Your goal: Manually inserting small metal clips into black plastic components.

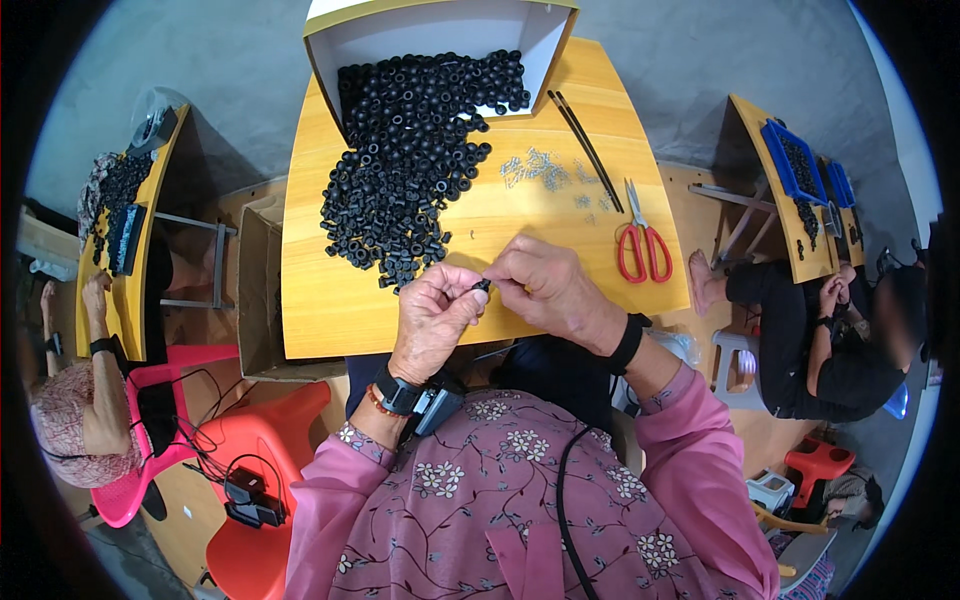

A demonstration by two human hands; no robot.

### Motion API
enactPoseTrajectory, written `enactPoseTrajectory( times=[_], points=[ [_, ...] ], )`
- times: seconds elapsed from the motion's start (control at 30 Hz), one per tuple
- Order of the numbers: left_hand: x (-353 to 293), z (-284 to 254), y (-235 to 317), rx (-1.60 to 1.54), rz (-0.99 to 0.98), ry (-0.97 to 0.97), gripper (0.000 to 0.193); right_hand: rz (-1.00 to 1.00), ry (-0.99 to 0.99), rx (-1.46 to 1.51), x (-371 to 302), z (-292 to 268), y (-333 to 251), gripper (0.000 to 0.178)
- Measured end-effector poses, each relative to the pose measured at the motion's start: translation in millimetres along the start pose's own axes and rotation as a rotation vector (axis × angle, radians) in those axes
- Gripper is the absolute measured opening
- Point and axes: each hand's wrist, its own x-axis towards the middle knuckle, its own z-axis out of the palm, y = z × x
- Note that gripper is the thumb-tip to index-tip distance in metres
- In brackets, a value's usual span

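Over the near edge of the yellow wooden table point(330, 320), my left hand point(432, 312) pinches a small black round part point(483, 285) between thumb and fingers. My right hand point(555, 292) meets it there, fingertips pressed together against the part. Whatever those right fingertips hold is too small to make out. Just beyond my left hand spreads a big heap of similar black parts point(385, 200), running out of a tipped white box point(555, 45). Small silvery metal pieces point(540, 168) lie scattered to the right of the heap.
Red-handled scissors point(650, 250) and two thin dark sticks point(588, 145) lie on the table's right side. A cardboard box point(262, 300) stands on the floor at its left. Orange chair point(255, 440) behind left. Other people point(835, 360) sit at side tables point(160, 200).
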Motion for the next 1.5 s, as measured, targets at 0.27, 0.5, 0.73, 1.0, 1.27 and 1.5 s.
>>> enactPoseTrajectory(
  times=[0.27,0.5,0.73,1.0,1.27,1.5],
  points=[
    [-1,4,-1,0.029,-0.002,0.04,0.008,-0.12,-0.133,-0.25,0,-3,-13,0.013],
    [-1,6,1,0.064,0.036,0.034,0.009,-0.081,-0.101,-0.155,-2,2,-7,0.015],
    [-2,3,2,0.084,0.026,0.019,0.011,0.14,-0.016,0.232,-1,2,0,0.009],
    [-2,1,3,0.009,0.005,-0.027,0.012,0.246,-0.016,0.321,-3,3,-1,0.01],
    [-2,-1,1,-0.051,0.018,-0.037,0.016,0.4,-0.021,0.528,-10,5,7,0.011],
    [-2,-1,0,-0.054,0.015,-0.028,0.016,0.399,0.012,0.484,-6,6,2,0.012]
  ],
)
